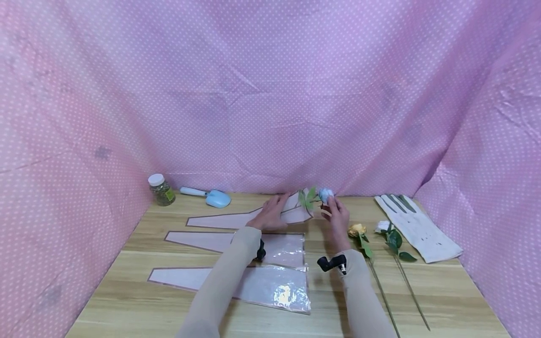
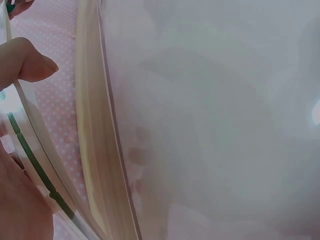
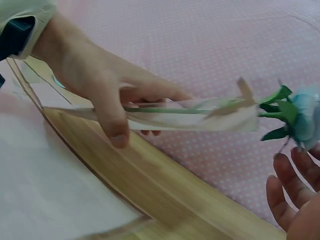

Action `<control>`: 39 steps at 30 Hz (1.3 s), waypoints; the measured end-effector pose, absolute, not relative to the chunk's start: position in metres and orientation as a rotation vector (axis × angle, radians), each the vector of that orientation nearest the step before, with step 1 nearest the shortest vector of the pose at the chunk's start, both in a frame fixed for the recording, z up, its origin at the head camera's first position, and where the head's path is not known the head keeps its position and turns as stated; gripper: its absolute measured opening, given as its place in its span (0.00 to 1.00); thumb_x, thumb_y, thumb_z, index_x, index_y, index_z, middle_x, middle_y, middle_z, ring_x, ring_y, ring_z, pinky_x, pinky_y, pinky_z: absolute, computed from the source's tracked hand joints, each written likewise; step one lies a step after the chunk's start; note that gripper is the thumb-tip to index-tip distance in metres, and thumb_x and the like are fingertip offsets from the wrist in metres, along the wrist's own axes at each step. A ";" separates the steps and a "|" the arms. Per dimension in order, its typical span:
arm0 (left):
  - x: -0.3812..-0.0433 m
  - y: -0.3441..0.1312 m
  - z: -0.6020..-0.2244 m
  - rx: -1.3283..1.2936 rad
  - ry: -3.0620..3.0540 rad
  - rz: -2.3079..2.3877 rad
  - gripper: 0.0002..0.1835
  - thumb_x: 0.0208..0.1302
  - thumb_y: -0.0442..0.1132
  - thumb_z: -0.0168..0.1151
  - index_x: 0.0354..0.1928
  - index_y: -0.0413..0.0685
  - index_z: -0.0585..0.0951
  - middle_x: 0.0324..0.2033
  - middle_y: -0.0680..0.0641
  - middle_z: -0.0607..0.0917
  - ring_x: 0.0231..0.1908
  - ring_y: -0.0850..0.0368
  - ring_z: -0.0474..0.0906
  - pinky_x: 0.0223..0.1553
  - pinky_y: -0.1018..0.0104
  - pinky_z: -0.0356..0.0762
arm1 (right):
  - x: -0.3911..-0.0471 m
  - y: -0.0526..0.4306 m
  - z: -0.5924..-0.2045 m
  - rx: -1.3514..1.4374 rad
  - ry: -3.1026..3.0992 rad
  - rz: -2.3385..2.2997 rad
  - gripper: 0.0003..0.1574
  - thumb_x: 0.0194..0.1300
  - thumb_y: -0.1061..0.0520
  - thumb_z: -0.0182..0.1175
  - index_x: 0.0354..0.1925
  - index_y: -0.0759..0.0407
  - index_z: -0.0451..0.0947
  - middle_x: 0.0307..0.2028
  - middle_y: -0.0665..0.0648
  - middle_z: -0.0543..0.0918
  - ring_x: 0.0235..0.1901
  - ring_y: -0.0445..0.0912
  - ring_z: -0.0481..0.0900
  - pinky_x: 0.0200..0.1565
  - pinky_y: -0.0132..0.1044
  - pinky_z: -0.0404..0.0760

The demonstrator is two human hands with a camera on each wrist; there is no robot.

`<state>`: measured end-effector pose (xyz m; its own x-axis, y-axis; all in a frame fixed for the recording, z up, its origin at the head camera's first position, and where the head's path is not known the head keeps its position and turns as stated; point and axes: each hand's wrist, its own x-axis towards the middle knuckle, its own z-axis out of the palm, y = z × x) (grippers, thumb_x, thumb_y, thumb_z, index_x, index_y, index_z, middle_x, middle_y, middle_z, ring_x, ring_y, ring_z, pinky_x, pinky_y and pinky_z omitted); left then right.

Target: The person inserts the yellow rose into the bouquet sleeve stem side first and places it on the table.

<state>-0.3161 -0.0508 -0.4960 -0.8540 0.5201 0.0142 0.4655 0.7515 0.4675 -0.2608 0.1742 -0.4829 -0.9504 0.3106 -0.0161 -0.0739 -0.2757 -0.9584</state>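
Note:
A light blue artificial rose (image 1: pixel 326 195) lies with its stem inside a clear flower sleeve (image 1: pixel 296 215) at the back of the table. My left hand (image 1: pixel 271 213) grips the sleeve with the thumb on one side and fingers on the other; the green stem shows through it in the right wrist view. At the sleeve's wide end, my right hand (image 1: pixel 336 217) holds the rose by its bloom, while its other fingers (image 3: pixel 287 187) stay apart from the sleeve. The right thumb is hidden in the right wrist view. Green leaves (image 1: pixel 309 198) show at the sleeve's mouth.
Two more flower sleeves (image 1: pixel 283 244) (image 1: pixel 270 286) lie flat in front. To the right are a yellow rose (image 1: pixel 357 230), a white rose (image 1: pixel 382 226) and white gloves (image 1: pixel 418 230). A jar (image 1: pixel 162 191) and blue trowel (image 1: pixel 217 198) stand back left, near the pink curtain (image 1: pixel 270 117).

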 end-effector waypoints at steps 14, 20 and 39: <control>-0.316 -0.050 -0.495 0.825 2.818 0.744 0.59 0.48 0.42 0.72 0.80 0.56 0.47 0.70 0.42 0.64 0.70 0.47 0.61 0.77 0.45 0.52 | -0.259 0.188 -0.481 -0.018 -1.840 2.315 0.31 0.70 0.69 0.52 0.69 0.75 0.61 0.44 0.36 0.80 0.42 0.32 0.80 0.44 0.26 0.83; -0.316 -0.048 -0.493 0.833 2.813 0.760 0.61 0.47 0.41 0.72 0.80 0.59 0.46 0.63 0.43 0.68 0.62 0.48 0.66 0.75 0.44 0.56 | -0.260 0.187 -0.479 0.028 -1.923 2.236 0.31 0.66 0.72 0.56 0.67 0.75 0.65 0.43 0.38 0.81 0.43 0.31 0.80 0.44 0.24 0.81; -0.316 -0.044 -0.496 0.843 2.888 0.643 0.58 0.50 0.45 0.74 0.80 0.57 0.49 0.68 0.43 0.66 0.67 0.48 0.63 0.74 0.49 0.59 | -0.261 0.184 -0.459 -0.196 -2.321 2.020 0.30 0.71 0.42 0.58 0.56 0.65 0.74 0.25 0.46 0.75 0.25 0.40 0.74 0.32 0.32 0.79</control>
<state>-0.3163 -0.0444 -0.4960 -0.8478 0.5276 0.0536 0.5005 0.7625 0.4100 -0.2611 0.1835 -0.4585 -0.9902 0.1337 -0.0397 0.0578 0.1341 -0.9893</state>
